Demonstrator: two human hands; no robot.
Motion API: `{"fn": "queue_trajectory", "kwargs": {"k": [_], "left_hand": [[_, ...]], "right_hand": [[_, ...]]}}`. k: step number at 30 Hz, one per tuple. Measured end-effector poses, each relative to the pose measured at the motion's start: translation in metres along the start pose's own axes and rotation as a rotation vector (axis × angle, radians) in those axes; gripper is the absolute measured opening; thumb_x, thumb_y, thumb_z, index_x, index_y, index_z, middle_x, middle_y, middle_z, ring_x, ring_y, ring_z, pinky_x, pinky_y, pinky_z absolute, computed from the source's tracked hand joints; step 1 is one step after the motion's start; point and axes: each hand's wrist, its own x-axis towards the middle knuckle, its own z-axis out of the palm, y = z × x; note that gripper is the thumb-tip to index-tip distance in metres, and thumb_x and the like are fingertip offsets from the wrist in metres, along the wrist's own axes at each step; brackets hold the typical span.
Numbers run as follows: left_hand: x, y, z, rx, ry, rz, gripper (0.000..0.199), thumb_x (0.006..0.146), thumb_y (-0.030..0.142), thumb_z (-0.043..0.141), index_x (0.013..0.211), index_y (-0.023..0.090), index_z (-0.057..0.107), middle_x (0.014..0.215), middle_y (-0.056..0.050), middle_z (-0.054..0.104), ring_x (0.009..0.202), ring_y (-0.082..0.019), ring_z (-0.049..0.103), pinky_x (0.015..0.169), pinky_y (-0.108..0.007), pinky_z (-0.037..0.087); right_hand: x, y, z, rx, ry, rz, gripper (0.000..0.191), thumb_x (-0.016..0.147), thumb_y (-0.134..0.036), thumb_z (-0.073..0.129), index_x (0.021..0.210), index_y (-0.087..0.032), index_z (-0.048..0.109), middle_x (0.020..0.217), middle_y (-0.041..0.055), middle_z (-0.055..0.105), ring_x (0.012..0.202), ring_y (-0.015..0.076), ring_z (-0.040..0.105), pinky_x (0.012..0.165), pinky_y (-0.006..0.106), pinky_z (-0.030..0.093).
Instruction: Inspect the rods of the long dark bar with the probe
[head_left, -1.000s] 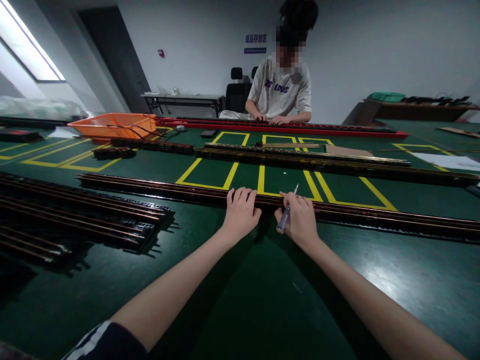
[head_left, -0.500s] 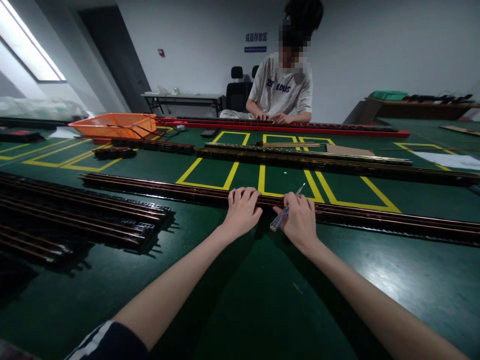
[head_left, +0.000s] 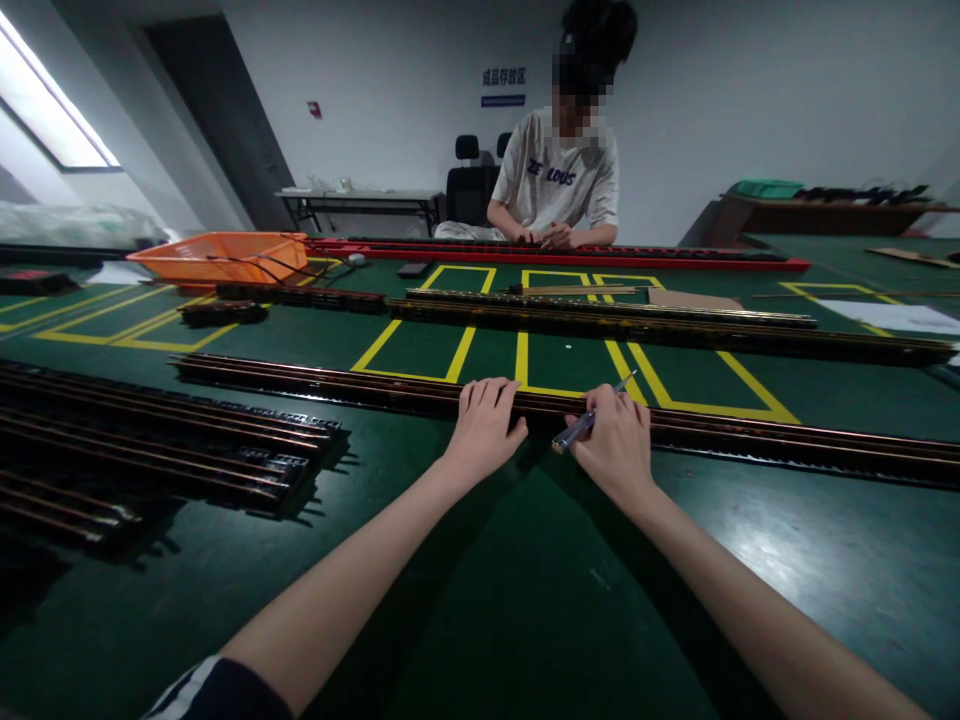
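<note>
The person's left hand point(head_left: 484, 425) lies over a long, narrow black strip with copper-coloured rods point(head_left: 750, 440), its fingers bent across the top and its thumb out on the near side; whether it pinches the strip or only presses on it cannot be told. Just to the right, the right hand point(head_left: 616, 440) is closed around a slim tool with a translucent purplish handle and a thin metal shaft point(head_left: 574, 432). The tool slants, handle end to the near left and tip to the far right, above the strip. The right hand's fingers are also at the strip, though their exact contact is hidden.

The strip runs from left to right across a dark green table point(head_left: 525, 600) marked with yellow tape, the tape outlines lying beyond it. At the near left are several similar black strips with copper-coloured rods point(head_left: 225, 450), side by side. Farther back, a long dark bundle with brass-coloured rods point(head_left: 675, 325) lies across the tape, with a flat brown piece of cardboard point(head_left: 694, 300) just beyond it. An orange plastic tray point(head_left: 255, 262) is at the far left. At the far side, a person in a pale T-shirt with dark lettering point(head_left: 559, 175) has both hands at a long red rail point(head_left: 712, 261).
</note>
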Motion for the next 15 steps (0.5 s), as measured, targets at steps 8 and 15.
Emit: {"fn": "queue_trajectory", "kwargs": {"k": [8,15], "left_hand": [[0.0,-0.001,0.001,0.091,0.025,-0.133,0.051,0.085,0.045,0.048,0.12,0.008,0.051,0.123,-0.017,0.052,0.121,-0.031,0.042,0.106,-0.05,0.028],[0.002,0.0,0.001,0.065,0.006,-0.132,0.047,0.086,0.046,0.046,0.115,0.009,0.052,0.116,-0.014,0.055,0.114,-0.029,0.045,0.103,-0.049,0.031]], "right_hand": [[-0.001,0.019,-0.002,-0.082,0.047,-0.064,0.011,0.075,-0.028,0.047,0.078,-0.02,0.041,0.07,0.0076,0.056,0.072,0.0245,0.05,0.078,0.039,0.032],[0.003,0.015,0.0,-0.008,0.057,-0.28,0.011,0.079,-0.029,0.048,0.084,-0.019,0.046,0.079,0.0088,0.06,0.077,0.0254,0.053,0.08,0.038,0.035]]}}
